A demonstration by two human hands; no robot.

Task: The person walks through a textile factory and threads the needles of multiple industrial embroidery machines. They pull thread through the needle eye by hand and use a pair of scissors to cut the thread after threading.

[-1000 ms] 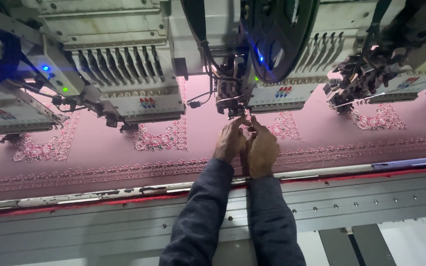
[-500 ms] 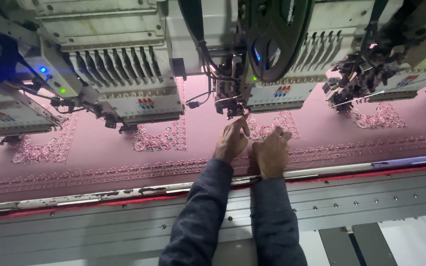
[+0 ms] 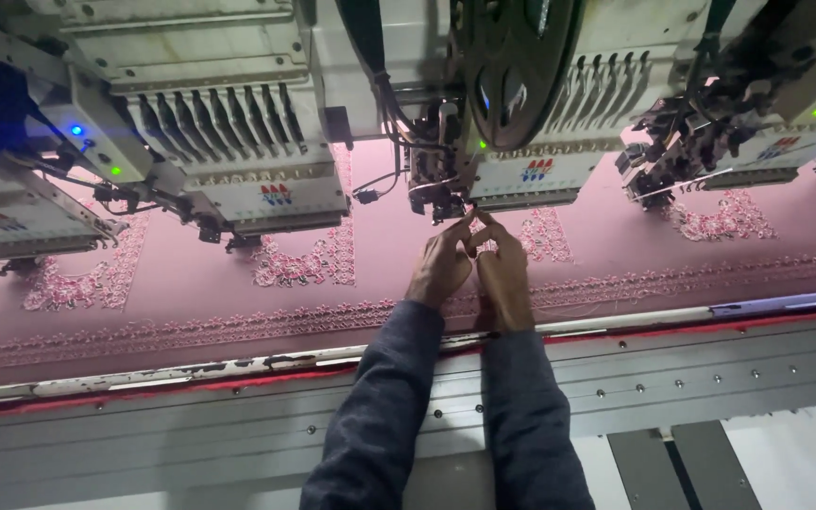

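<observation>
Here, both hands are reaching up together under the middle sewing head of a long multi-head embroidery machine. The left hand (image 3: 441, 267) is stretching its fingers upward, its fingertips pinched narrowly together just below the dark metal needle assembly (image 3: 436, 194) of that head; whether a thread is lying between them is too fine to tell. The right hand (image 3: 502, 274) is sitting just beside it, touching or nearly touching it, with its forefinger and thumb likewise drawn close and pointing toward the same spot. Both arms are wearing dark blue-grey sleeves (image 3: 384, 416) and are crossing over the grey metal front rail (image 3: 710, 378) of the machine.

Under the hands, a wide stretched sheet of pink fabric (image 3: 389, 255) is lying flat across the bed, carrying pale floral embroidered motifs (image 3: 309, 264) and a stitched border band (image 3: 144, 331) running along its near edge. A motif is lying just right of the hands as well. The white head casing (image 3: 531, 175) with a small red-and-blue emblem is hanging right of the needle assembly, and a large dark round reel (image 3: 517, 66) is hanging above it. To the left, another white sewing head (image 3: 266, 194) is showing a row of black thread levers, and small blue and green lamps (image 3: 76, 130) are glowing farther left.
</observation>
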